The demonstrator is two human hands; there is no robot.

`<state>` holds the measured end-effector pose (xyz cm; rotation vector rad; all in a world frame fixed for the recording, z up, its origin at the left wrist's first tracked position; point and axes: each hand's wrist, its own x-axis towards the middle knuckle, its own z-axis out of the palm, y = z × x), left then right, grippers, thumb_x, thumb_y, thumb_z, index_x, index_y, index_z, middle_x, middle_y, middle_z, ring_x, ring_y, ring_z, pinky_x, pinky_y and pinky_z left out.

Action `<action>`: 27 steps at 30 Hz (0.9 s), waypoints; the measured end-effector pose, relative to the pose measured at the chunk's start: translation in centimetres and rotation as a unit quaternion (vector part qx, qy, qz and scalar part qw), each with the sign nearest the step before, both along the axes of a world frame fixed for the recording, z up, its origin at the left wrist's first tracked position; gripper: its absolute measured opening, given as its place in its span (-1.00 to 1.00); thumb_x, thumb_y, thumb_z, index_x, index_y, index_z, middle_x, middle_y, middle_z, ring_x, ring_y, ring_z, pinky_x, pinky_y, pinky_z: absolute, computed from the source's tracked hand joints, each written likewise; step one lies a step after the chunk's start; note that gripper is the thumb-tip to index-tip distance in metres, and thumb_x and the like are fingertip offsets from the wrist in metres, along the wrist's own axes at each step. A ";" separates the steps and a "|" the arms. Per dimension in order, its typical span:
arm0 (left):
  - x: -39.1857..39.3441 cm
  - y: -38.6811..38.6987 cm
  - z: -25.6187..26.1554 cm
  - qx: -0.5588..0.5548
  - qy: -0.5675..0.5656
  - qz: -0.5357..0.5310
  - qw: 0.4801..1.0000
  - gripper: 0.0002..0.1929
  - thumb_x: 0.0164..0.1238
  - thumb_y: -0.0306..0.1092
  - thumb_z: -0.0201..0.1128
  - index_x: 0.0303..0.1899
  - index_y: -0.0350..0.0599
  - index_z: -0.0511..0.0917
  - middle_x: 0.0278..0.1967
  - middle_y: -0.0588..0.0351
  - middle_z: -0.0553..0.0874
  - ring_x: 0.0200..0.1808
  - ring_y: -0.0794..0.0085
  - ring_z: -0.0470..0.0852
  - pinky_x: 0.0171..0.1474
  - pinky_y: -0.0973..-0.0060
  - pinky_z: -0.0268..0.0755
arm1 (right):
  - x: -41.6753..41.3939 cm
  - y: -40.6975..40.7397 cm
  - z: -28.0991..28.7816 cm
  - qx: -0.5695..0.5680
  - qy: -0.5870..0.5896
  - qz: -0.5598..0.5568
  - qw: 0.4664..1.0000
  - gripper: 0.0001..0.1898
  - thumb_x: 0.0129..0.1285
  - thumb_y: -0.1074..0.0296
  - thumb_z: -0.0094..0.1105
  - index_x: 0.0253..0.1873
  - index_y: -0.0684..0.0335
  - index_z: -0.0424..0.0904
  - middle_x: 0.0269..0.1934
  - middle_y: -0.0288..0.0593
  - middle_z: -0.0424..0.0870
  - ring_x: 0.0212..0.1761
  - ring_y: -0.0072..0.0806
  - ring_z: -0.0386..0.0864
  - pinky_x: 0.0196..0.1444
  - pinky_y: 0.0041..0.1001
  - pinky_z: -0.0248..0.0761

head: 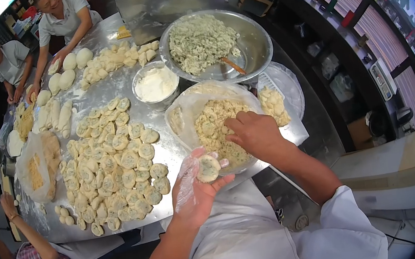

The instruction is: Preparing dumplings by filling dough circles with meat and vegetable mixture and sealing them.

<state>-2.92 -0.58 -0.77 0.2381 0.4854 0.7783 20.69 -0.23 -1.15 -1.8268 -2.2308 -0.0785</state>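
Note:
My left hand (195,188), dusted with flour, holds a small round piece of dough (208,168) with a green-flecked face turned up. My right hand (253,133) is over a plastic-lined bowl (175,120), its thumb and fingertips down at a crumbly, green-flecked mixture (210,123). Whether those fingertips pinch any of it is hidden. To the left of my left hand, many flattened dough rounds with green-flecked centres (119,172) lie heaped on the metal table (155,209).
Behind the lined bowl stand a tub of white flour (156,83) and a wide metal basin (263,57) with greenish filling (200,42). Dough pieces (273,105) sit at its right. Balls (67,79) and rolls of dough (60,117) lie further left. Several other people work around the table.

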 end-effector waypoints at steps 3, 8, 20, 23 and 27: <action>1.4 0.1 -0.8 0.035 0.033 0.009 0.999 -0.52 0.69 -0.08 0.07 0.40 -0.18 0.40 0.21 -0.13 0.65 0.26 -0.06 0.65 0.29 -0.10 0.57 | 0.2 -0.4 -0.2 0.020 0.075 -0.016 0.997 -0.67 0.31 0.18 0.41 0.08 0.16 0.62 -0.23 -0.14 0.68 -0.23 -0.19 0.74 -0.29 -0.23 0.60; 2.8 1.0 -1.0 0.010 0.025 0.041 0.999 -0.54 0.68 -0.15 0.10 0.41 -0.20 0.40 0.20 -0.12 0.65 0.24 -0.01 0.66 0.31 -0.02 0.56 | 0.9 -0.6 0.2 0.017 0.163 -0.053 0.985 -0.74 0.38 0.28 0.31 0.08 0.20 0.61 -0.17 -0.06 0.71 -0.20 -0.09 0.73 -0.25 -0.17 0.60; 3.1 0.7 -1.2 0.001 0.013 0.059 0.998 -0.54 0.66 -0.19 0.15 0.41 -0.20 0.40 0.20 -0.11 0.65 0.21 0.05 0.67 0.32 -0.01 0.54 | 1.3 -0.9 0.0 0.044 0.194 -0.070 0.978 -0.82 0.53 0.34 0.18 0.09 0.24 0.65 -0.14 -0.08 0.73 -0.15 -0.20 0.72 -0.11 -0.28 0.60; 3.7 0.7 -1.5 0.000 0.015 0.060 0.998 -0.52 0.68 -0.16 0.13 0.44 -0.19 0.36 0.21 -0.10 0.63 0.21 0.06 0.67 0.33 0.00 0.53 | 0.4 -1.6 1.6 -0.008 0.366 -0.098 0.925 -0.81 0.59 0.34 0.14 0.13 0.29 0.61 -0.16 -0.09 0.73 -0.16 -0.31 0.73 -0.11 -0.36 0.59; 5.6 0.6 0.1 0.023 0.044 0.064 0.997 -0.53 0.69 -0.24 0.12 0.46 -0.19 0.32 0.20 -0.06 0.62 0.21 0.14 0.66 0.33 0.12 0.53 | -1.3 -2.6 2.0 -0.102 0.591 -0.082 0.796 -0.81 0.62 0.35 0.12 0.14 0.32 0.58 -0.20 -0.16 0.73 -0.20 -0.51 0.70 -0.13 -0.46 0.58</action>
